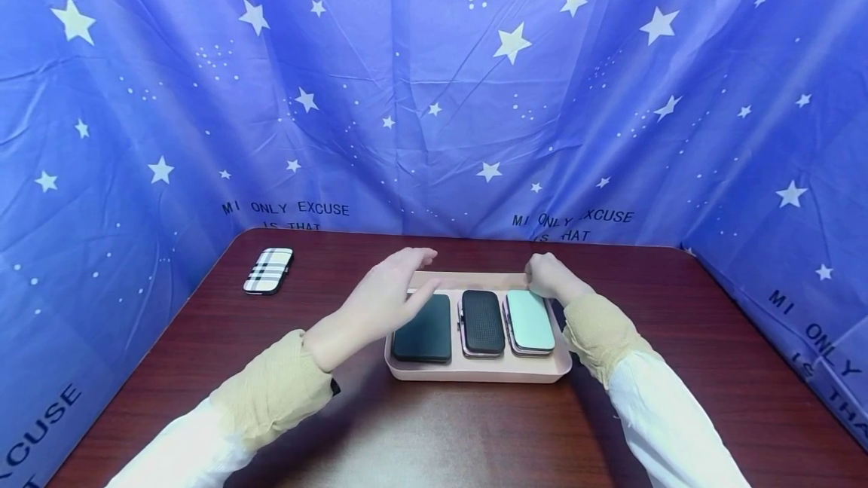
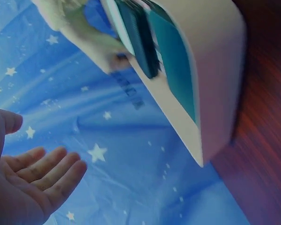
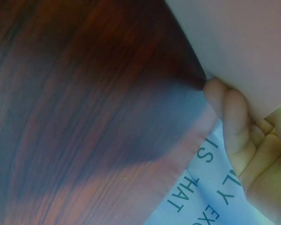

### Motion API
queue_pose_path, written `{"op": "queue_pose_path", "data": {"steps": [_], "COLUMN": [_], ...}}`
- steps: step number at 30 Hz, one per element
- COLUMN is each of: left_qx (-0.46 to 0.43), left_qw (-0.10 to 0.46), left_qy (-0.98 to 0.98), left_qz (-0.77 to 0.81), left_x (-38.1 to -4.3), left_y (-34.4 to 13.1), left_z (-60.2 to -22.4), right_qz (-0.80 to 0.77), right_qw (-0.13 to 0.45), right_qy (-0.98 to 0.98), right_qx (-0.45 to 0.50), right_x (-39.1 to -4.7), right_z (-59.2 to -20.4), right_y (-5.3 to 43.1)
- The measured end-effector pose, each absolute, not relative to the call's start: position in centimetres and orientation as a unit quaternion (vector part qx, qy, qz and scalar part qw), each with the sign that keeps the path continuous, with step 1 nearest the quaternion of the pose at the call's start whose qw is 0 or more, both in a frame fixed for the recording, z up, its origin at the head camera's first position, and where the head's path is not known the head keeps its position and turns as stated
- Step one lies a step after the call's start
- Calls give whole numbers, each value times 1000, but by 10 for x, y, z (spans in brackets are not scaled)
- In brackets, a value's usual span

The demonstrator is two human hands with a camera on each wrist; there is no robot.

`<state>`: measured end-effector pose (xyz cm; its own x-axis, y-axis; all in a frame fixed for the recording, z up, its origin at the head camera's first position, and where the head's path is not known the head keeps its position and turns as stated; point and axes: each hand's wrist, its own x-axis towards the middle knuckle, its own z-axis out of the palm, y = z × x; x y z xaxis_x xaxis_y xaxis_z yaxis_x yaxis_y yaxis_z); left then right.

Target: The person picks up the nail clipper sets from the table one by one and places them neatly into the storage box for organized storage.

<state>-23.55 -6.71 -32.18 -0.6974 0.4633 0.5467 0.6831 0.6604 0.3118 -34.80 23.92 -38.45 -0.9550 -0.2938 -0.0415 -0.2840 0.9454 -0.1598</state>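
A pale pink tray [image 1: 478,376] stands on the table with flat cases lying side by side in it: a dark green one [image 1: 423,330], a black textured one [image 1: 483,322] and a mint green one [image 1: 530,320]. My left hand [image 1: 383,300] hovers by the tray's left side, fingers extended and thumb apart. In the left wrist view that hand [image 2: 40,183] holds nothing and is apart from the tray wall [image 2: 218,79]. At the far right corner, my right hand [image 1: 552,277] grips the tray's rim. The right wrist view shows its curled fingers [image 3: 236,117] against the tray wall [image 3: 243,47].
A plaid black-and-white case [image 1: 268,271] lies alone at the table's far left. The dark red wooden table [image 1: 325,413] ends at a blue star-patterned curtain [image 1: 434,96] behind and on both sides.
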Motion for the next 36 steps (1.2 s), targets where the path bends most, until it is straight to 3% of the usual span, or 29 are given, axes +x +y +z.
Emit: {"op": "queue_pose_path", "data": {"steps": [6,24,36], "left_qx": [-309,-259,-202], "left_qw": [248,244,196], "left_qy": [-896,-930,-956], "left_qz": [-200,-96,-85], "left_x": [-248,-280,-304], "left_y": [-80,-128,-169], "left_z": [-333,-360,-371], "right_qz": [-79,-78,-86], "right_qw": [32,28,40], "right_qy": [986,986,986], "right_qx": [-143,-142,-133], "right_x": [-348,-350,-349], "right_z": [-388,-385,-385], "right_y": [240,239,239]}}
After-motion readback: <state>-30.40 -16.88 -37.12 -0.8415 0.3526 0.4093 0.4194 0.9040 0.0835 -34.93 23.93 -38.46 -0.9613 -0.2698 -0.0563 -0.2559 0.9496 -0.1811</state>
